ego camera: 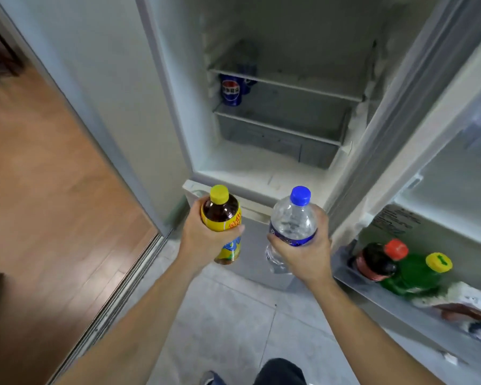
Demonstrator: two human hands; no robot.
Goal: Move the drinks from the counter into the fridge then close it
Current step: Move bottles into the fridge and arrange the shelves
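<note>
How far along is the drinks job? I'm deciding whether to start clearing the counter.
Partly done. The fridge door is open; a blue can sits on an inner shelf, and a dark bottle and a green bottle stand in the door rack. In hand: the left hand grips an iced tea bottle and the right hand a water bottle, both outside the fridge. Left: place both, close the door. The counter is out of view.

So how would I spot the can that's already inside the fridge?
Look into the open fridge, at its back left corner. On the middle shelf stands the blue can with a red and white band, the only can; every other drink here is a capped bottle.
</note>
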